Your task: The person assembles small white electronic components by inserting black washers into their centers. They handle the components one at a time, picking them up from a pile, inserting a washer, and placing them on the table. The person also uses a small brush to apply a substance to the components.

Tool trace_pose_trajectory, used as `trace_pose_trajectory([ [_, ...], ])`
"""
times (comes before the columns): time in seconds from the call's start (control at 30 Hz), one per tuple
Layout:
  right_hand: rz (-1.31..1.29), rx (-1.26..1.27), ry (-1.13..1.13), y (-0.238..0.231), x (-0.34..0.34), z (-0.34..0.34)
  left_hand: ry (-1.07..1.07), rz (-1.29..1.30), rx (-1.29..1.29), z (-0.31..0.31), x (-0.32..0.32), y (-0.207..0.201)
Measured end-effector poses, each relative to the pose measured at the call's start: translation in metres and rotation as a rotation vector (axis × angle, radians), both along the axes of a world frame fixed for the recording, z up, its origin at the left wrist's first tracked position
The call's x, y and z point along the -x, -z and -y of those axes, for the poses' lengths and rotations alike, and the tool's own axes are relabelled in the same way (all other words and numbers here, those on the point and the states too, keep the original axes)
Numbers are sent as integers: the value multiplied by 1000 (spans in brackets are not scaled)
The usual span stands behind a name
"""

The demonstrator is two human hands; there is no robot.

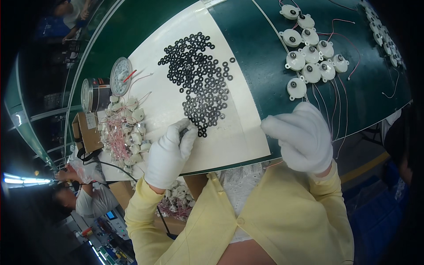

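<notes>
My left hand (pixel 168 154), in a white glove, is at the near edge of a spread of small black rings (pixel 206 90) on a white sheet. Its thumb and fingers pinch a small dark grey piece (pixel 183 132), mostly covered by the glove. My right hand (pixel 304 139), gloved too, hovers over the near edge of the table with its fingers pressed together. Whatever they may hold is hidden. Just beyond it, several round white motors (pixel 296 88) with dark centres and thin wires lie on the green mat.
Left of the rings lies a heap of white wired parts (pixel 123 132), beside a tin can (pixel 96 95) and a round dish (pixel 120 76) with a red stick. A cardboard box (pixel 87 132) stands at the left edge. More motors (pixel 383 37) sit far right. Other people are beyond the table.
</notes>
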State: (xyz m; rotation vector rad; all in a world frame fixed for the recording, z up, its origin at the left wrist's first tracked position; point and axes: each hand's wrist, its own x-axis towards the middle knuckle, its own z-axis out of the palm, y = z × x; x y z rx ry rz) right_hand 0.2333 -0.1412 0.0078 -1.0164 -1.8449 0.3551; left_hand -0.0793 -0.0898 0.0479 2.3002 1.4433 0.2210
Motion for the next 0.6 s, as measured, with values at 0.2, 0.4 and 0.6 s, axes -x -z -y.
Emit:
trace_pose_trajectory([
  [0.2,13,37,-16,0,-3,1,49,-190,-30,5,-1,-16],
  [0.4,-23,11,1,0,-1,0,165,-402,-210,12,-12,-22],
  [0.6,37,46,-8,-2,-5,2,117,-572,-341,24,-13,-6],
])
